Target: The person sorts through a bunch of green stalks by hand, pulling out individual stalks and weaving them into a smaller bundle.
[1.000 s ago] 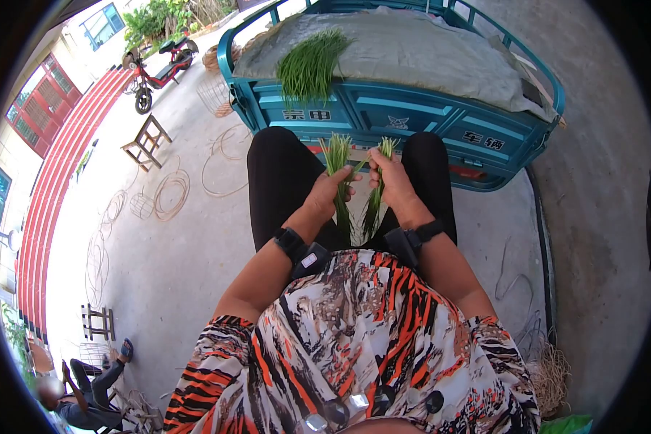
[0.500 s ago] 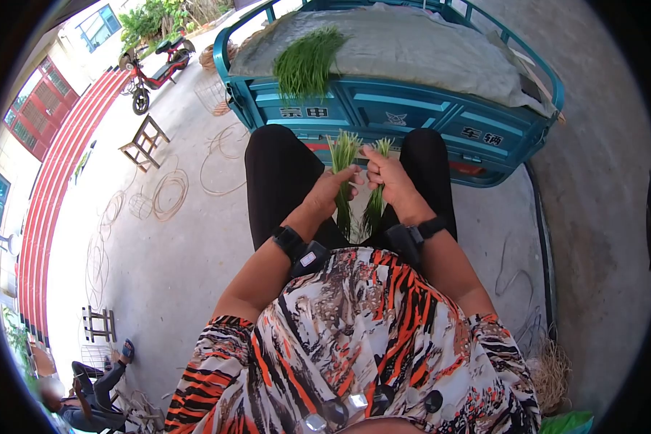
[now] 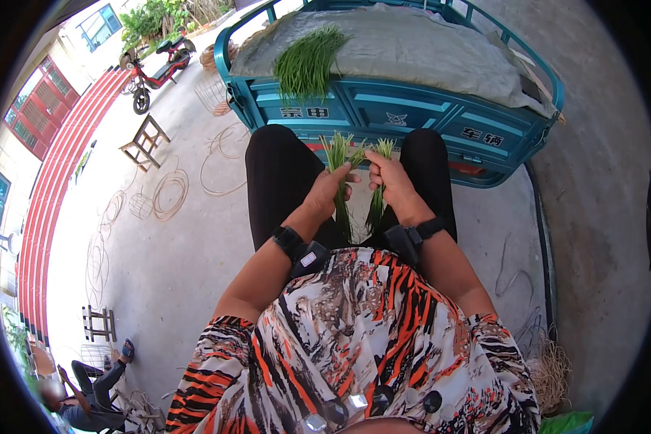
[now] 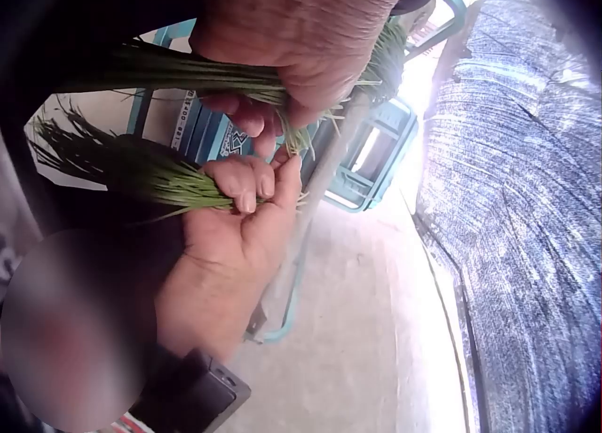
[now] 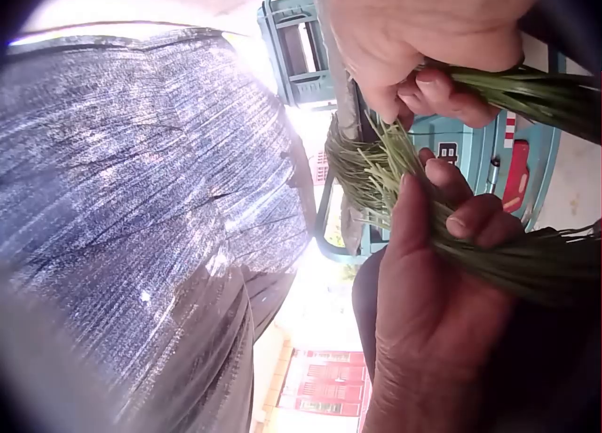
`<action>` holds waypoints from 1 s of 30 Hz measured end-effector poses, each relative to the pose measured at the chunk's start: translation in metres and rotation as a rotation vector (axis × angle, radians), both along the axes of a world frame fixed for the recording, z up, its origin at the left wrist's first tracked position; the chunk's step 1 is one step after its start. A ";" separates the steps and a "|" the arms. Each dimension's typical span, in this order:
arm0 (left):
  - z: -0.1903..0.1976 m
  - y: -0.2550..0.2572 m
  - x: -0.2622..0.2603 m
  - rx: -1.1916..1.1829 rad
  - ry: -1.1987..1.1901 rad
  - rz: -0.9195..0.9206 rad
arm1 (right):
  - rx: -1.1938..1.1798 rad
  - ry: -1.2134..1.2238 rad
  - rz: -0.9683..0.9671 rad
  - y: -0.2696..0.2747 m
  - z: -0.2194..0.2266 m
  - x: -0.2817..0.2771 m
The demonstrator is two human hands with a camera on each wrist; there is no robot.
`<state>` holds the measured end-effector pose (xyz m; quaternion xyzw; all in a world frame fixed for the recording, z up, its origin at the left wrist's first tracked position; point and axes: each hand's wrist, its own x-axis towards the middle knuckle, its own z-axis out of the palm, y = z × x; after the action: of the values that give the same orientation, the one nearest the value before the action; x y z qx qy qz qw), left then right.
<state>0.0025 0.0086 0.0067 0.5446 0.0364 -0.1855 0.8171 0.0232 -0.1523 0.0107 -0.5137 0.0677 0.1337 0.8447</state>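
Note:
My left hand [image 3: 330, 189] grips a bunch of chives [image 3: 335, 150], pale cut ends pointing away from me and dark leaf tips hanging toward my lap. Beside it, my right hand [image 3: 393, 178] holds a second, slimmer bunch [image 3: 384, 149] under its curled fingers. In the left wrist view, the thumb and forefinger of the right hand [image 4: 230, 254] are at the pale ends of the left bunch [image 4: 188, 71]. Seen from the right wrist, the left thumb lies along its bunch [image 5: 390, 165], some stems fanning out. Both hands are between my knees.
Ahead stands a teal cargo tricycle bed [image 3: 383, 108] under a grey cover [image 3: 412, 54], with a larger pile of chives [image 3: 309, 64] over its edge. Left are a wooden stool [image 3: 146, 143], wire coils [image 3: 171, 195], a red scooter [image 3: 163, 72] and a seated person [image 3: 90, 398].
The hands drew slightly apart around the bunches, then came close again. Several stems of the left bunch now splay toward the right fingertips. Both bunches stay held.

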 end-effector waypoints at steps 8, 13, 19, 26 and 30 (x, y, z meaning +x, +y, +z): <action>-0.002 0.000 0.001 0.004 0.001 0.002 | -0.006 -0.018 0.010 0.002 0.002 0.000; -0.001 0.000 0.000 -0.011 0.005 0.014 | 0.024 -0.034 0.008 0.002 0.002 0.000; -0.003 0.000 0.001 -0.043 0.007 0.050 | 0.063 -0.005 0.030 0.002 0.001 -0.002; -0.004 0.001 0.002 -0.024 0.003 0.033 | 0.001 -0.011 0.024 0.002 -0.003 0.000; -0.003 0.002 0.001 -0.023 0.000 0.004 | 0.043 -0.024 0.033 0.003 0.004 -0.002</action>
<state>0.0036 0.0102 0.0041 0.5353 0.0354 -0.1840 0.8236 0.0213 -0.1491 0.0146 -0.4979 0.0463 0.1431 0.8541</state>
